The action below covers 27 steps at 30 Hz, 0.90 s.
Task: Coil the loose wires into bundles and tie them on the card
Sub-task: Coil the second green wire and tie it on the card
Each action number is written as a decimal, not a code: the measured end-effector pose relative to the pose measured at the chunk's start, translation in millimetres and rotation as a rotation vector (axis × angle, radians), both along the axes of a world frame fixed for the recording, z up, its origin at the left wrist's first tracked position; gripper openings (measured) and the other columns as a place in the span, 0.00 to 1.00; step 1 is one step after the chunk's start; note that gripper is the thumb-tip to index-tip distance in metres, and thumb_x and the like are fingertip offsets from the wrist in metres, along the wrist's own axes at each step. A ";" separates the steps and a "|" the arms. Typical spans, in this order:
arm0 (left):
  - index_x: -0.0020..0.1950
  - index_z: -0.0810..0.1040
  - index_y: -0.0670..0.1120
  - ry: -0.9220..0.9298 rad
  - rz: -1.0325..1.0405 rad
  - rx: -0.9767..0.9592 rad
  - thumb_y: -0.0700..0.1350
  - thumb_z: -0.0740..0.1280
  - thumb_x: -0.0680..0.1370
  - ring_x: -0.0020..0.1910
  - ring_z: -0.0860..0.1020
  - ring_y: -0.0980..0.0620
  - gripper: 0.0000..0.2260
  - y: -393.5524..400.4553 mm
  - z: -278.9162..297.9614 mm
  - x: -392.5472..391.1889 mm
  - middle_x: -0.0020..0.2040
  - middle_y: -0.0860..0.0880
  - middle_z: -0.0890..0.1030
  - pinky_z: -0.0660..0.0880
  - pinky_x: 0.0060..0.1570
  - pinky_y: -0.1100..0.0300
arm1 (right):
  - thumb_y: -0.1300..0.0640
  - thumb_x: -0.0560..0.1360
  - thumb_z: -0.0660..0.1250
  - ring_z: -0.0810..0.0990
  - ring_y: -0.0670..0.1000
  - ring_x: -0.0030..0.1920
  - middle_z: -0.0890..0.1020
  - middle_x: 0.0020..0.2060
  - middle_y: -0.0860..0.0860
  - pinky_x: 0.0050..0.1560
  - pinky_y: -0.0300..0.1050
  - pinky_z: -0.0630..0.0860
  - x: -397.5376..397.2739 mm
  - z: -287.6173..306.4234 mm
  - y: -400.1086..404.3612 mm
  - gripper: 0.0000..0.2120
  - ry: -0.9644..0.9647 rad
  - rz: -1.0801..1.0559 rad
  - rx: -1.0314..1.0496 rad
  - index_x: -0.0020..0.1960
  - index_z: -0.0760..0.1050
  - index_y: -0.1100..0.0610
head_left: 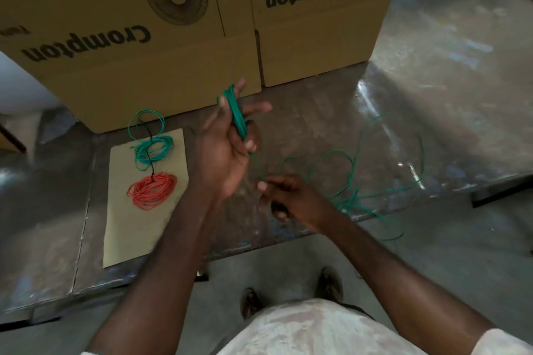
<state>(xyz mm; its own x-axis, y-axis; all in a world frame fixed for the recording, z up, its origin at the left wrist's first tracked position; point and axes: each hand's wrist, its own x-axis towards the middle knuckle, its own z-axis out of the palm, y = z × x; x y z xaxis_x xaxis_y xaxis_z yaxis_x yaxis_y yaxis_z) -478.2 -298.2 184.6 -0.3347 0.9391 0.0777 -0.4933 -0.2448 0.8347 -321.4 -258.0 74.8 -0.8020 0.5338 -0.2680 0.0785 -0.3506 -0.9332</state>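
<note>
- Left hand (227,150) raised over the counter (331,124), thumb and fingers spread with green wire (238,117) looped round them in a tight bundle.
- Right hand (291,199) lower and nearer the body, pinching the same wire's loose strand between thumb and fingertips; strand running straight up to the left hand.
- Rest of that green wire trailing off right in loose loops (375,181) across the counter, some drooping over the front edge.
- Card (135,233) lying flat on the counter to the left, well apart from both hands.
- Green bundle (154,148) sitting on the card's far end, a loop or two spilling past the top edge.
- Red bundle (153,190) just below it on the card, black tie (150,158) running between the two.
- Two big cardboard boxes (129,37) printed "Crompton" standing at the back of the counter, closed, contents hidden.
- Floor (288,262) and shoes visible below the counter edge.
</note>
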 end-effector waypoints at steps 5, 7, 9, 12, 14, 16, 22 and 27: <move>0.61 0.70 0.53 1.062 0.162 -0.306 0.54 0.52 0.90 0.30 0.81 0.49 0.10 18.8 -38.2 1.6 0.45 0.48 0.86 0.79 0.35 0.45 | 0.56 0.85 0.65 0.66 0.45 0.24 0.74 0.28 0.52 0.25 0.36 0.64 13.1 28.7 6.3 0.09 -0.229 0.394 0.231 0.61 0.80 0.59; 0.56 0.67 0.54 1.387 0.015 -0.450 0.56 0.52 0.88 0.34 0.81 0.49 0.09 15.6 -66.0 1.2 0.40 0.50 0.81 0.79 0.39 0.46 | 0.59 0.83 0.69 0.70 0.44 0.27 0.75 0.30 0.50 0.27 0.34 0.68 28.5 41.9 33.8 0.07 -0.401 0.626 0.432 0.58 0.81 0.60; 0.54 0.70 0.52 1.468 -0.140 -0.521 0.55 0.55 0.87 0.40 0.81 0.43 0.10 7.8 -89.5 3.8 0.43 0.44 0.82 0.79 0.46 0.46 | 0.58 0.81 0.71 0.74 0.48 0.30 0.78 0.32 0.51 0.30 0.38 0.75 44.9 50.7 68.7 0.07 -0.645 0.790 0.598 0.54 0.83 0.62; 0.53 0.77 0.38 1.257 -0.381 -0.522 0.49 0.58 0.89 0.31 0.76 0.53 0.16 -9.3 -108.2 28.4 0.34 0.48 0.78 0.73 0.41 0.55 | 0.57 0.77 0.71 0.82 0.58 0.39 0.85 0.39 0.59 0.39 0.47 0.80 60.8 68.8 109.9 0.10 -0.960 0.830 0.839 0.52 0.85 0.63; 0.57 0.79 0.40 0.932 -0.503 -0.542 0.47 0.59 0.89 0.24 0.71 0.57 0.14 -18.3 -105.8 46.4 0.28 0.51 0.75 0.70 0.32 0.61 | 0.54 0.77 0.73 0.83 0.55 0.45 0.86 0.44 0.58 0.38 0.42 0.73 62.9 76.0 124.3 0.12 -1.084 0.785 0.980 0.56 0.86 0.60; 0.63 0.79 0.49 0.736 -0.535 -0.508 0.46 0.58 0.89 0.21 0.69 0.58 0.11 -17.5 -96.0 56.7 0.27 0.48 0.75 0.68 0.27 0.65 | 0.51 0.69 0.76 0.84 0.54 0.42 0.85 0.41 0.54 0.40 0.40 0.78 61.4 68.4 136.2 0.16 -1.159 0.651 1.046 0.54 0.86 0.57; 0.68 0.77 0.35 0.348 -0.424 -0.447 0.51 0.58 0.87 0.19 0.61 0.57 0.21 -13.5 -74.9 46.2 0.26 0.43 0.73 0.58 0.21 0.67 | 0.52 0.72 0.75 0.83 0.56 0.56 0.82 0.53 0.50 0.53 0.41 0.76 37.9 59.4 133.6 0.13 -0.910 0.461 1.091 0.56 0.83 0.51; 0.74 0.76 0.36 -0.012 -0.430 -0.287 0.47 0.55 0.88 0.20 0.54 0.57 0.21 -21.5 -60.3 30.5 0.24 0.46 0.68 0.44 0.24 0.55 | 0.64 0.72 0.78 0.84 0.51 0.40 0.85 0.42 0.50 0.43 0.48 0.80 25.3 63.3 117.0 0.10 -0.438 0.463 0.832 0.53 0.84 0.57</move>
